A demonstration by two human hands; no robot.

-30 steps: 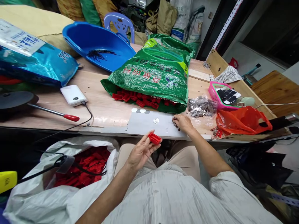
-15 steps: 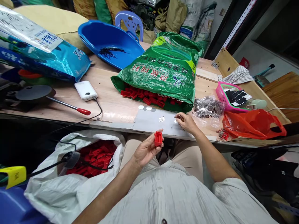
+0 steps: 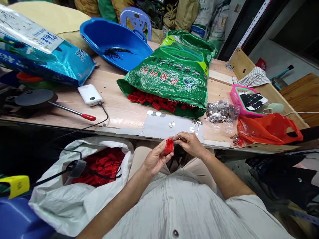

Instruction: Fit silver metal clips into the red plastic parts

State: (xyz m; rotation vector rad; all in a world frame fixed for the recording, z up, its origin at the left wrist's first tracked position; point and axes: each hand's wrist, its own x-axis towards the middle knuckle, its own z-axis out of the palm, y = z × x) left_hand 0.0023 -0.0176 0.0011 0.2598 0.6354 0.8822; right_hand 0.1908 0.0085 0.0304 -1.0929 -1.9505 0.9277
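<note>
Between the fingers and thumb of my left hand (image 3: 156,158) is a small red plastic housing (image 3: 169,147), its hollow side facing up. My right hand (image 3: 191,144) is closed in a pinch at the housing's upper right edge. Whatever small piece its fingertips hold is too tiny to make out. Beyond my hands, a grey sheet (image 3: 159,127) lies along the table edge, with small shiny metal pieces (image 3: 191,129) scattered on it. A green sack (image 3: 174,73) lies behind it, with several red housings (image 3: 152,100) spilling from its mouth.
A white sack (image 3: 59,196) of red parts stands open at lower left. On the table are a lever tool with a red grip (image 3: 88,117), a white power bank (image 3: 90,94), a blue basin (image 3: 112,39), a pink basket (image 3: 234,99) and a red plastic bag (image 3: 269,127).
My right hand has moved left from the small metal pieces on the grey sheet to the red housing. My left hand still holds the housing, now tilted slightly.
</note>
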